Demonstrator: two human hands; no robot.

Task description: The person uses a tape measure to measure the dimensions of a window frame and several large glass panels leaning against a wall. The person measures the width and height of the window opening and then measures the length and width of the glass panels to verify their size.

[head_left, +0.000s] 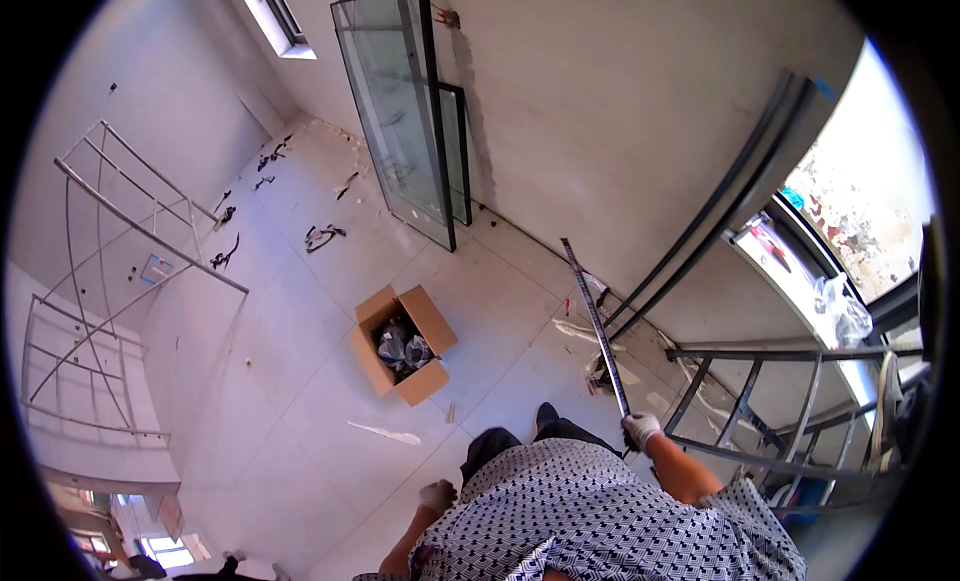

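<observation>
My right hand (641,431), in a pale glove, is wrapped round the lower end of a long, narrow dark strip (597,326). The strip slants up and away from me, with a light edge along part of it; its exact kind cannot be made out. Low beside my body hangs my left hand (437,496), its fingers curled in and nothing visible in them. Ahead of me on the tiled floor, an open cardboard box (430,321) holds dark and clear plastic-wrapped items (400,348).
Framed glass panels (395,111) lean against the wall ahead. Two long dark profiles (715,211) lean at the right, near a ladder (745,401) and a window sill (800,276). A metal scaffold frame (150,226) stands left. Scraps (323,238) litter the floor (290,341).
</observation>
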